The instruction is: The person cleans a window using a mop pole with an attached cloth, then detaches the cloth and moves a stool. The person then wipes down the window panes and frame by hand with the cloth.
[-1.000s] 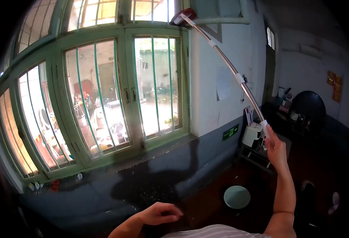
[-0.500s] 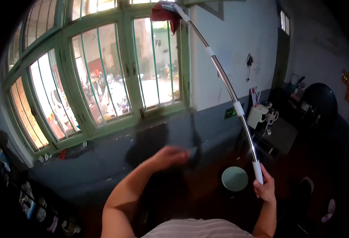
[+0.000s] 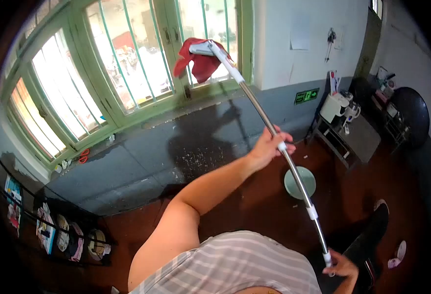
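A long mop (image 3: 258, 109) with a steel pole and white joints slants across the view. A red cloth (image 3: 203, 66) hangs over its flat grey head, in front of the window's right pane. Partway along the pole, below the head, my left hand (image 3: 269, 148) is closed around it, some fingers loosely spread. My right hand (image 3: 342, 266) holds the white lower end of the pole at the bottom right, slightly blurred. Behind the pole a pale green basin (image 3: 307, 180) sits on the dark red floor.
The green-framed window (image 3: 142, 110) has bars and a sill with red-handled scissors (image 3: 83, 156). At the right stand a small table (image 3: 360, 139) with a white kettle (image 3: 352, 111) and a round black tabletop (image 3: 411, 117). A rack (image 3: 53, 235) is at the lower left.
The mop's head and cloth have come down from the window's top. My left hand has risen from beside the wall and taken hold of the pole. My right hand has moved lower.
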`<state>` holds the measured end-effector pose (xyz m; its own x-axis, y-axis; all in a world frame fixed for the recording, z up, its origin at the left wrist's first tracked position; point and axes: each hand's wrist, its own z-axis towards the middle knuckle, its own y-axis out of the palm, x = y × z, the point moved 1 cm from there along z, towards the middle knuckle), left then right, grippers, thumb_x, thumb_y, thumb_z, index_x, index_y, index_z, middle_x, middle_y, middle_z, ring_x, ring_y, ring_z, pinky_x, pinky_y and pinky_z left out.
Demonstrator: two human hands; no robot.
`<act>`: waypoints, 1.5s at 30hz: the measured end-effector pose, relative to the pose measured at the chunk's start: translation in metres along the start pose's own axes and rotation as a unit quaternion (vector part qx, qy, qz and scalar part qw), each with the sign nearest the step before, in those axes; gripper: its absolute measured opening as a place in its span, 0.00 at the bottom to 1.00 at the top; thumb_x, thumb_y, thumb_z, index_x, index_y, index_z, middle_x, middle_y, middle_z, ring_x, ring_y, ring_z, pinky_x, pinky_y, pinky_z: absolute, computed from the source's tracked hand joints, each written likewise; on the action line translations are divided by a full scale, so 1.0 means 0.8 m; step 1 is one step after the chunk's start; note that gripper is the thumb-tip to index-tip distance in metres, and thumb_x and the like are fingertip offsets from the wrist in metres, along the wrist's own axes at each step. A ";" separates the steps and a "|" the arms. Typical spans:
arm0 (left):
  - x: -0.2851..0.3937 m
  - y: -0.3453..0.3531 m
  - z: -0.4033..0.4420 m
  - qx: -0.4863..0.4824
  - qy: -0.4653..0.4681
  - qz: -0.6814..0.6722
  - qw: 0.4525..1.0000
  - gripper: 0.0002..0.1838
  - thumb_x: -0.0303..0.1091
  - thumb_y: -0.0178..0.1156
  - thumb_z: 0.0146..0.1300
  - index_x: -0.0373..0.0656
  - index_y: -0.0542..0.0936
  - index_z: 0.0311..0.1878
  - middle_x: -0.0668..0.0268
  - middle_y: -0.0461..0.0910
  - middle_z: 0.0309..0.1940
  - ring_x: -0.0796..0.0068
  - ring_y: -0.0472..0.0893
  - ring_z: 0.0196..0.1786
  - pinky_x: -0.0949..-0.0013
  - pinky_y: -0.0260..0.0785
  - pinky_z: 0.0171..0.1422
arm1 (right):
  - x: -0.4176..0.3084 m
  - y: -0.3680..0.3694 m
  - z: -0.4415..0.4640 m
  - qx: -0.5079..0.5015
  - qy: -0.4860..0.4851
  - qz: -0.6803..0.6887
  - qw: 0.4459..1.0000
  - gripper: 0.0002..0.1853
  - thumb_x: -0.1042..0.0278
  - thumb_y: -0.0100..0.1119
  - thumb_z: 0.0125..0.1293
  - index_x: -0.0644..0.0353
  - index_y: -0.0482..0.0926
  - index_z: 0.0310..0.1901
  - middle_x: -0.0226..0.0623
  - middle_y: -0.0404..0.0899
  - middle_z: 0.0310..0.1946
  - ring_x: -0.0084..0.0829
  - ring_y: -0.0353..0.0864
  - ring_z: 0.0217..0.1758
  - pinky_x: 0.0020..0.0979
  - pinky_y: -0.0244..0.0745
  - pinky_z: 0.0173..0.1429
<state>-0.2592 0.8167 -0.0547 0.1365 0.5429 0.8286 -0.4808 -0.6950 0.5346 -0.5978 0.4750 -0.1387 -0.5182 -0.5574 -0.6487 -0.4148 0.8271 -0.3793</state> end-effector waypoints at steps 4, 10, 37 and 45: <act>-0.103 0.032 -0.044 -0.038 0.030 -0.050 0.998 0.11 0.29 0.46 0.67 0.51 0.56 0.46 0.61 0.72 0.36 0.61 0.80 0.39 0.56 0.77 0.45 | -0.198 -0.034 0.012 0.206 -0.216 -0.124 0.946 0.48 0.64 0.70 0.45 0.58 0.53 0.68 0.49 0.64 0.60 0.41 0.64 0.64 0.40 0.58 0.66; -0.200 0.087 -0.104 -0.078 0.057 0.021 0.995 0.21 0.28 0.47 0.66 0.44 0.50 0.57 0.63 0.66 0.41 0.71 0.73 0.46 0.67 0.69 0.52 | -0.505 0.028 0.175 0.227 -0.373 -0.183 0.881 0.53 0.44 0.64 0.50 0.73 0.47 0.65 0.67 0.58 0.60 0.52 0.59 0.65 0.39 0.56 0.67; -0.066 -0.294 -0.030 0.079 -0.041 0.355 0.931 0.21 0.45 0.47 0.67 0.35 0.75 0.49 0.58 0.80 0.39 0.75 0.76 0.45 0.69 0.66 0.52 | -0.409 0.160 0.222 0.146 -0.236 -0.542 0.793 0.38 0.76 0.47 0.57 0.36 0.49 0.68 0.46 0.75 0.22 0.43 0.78 0.23 0.40 0.75 0.26; -0.176 -0.352 -0.004 0.217 -0.041 0.370 0.903 0.22 0.46 0.46 0.66 0.32 0.77 0.36 0.51 0.80 0.32 0.63 0.78 0.35 0.62 0.67 0.44 | -0.375 0.166 0.256 0.052 -0.100 -0.555 0.824 0.45 0.76 0.55 0.51 0.38 0.45 0.69 0.45 0.79 0.27 0.43 0.81 0.30 0.41 0.75 0.33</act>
<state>-0.1455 0.9373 -0.3229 -0.0113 -0.1690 0.9856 -0.0844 -0.9819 -0.1693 -0.3445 0.7664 -0.1294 0.2756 -0.9603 0.0442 -0.4780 -0.1768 -0.8604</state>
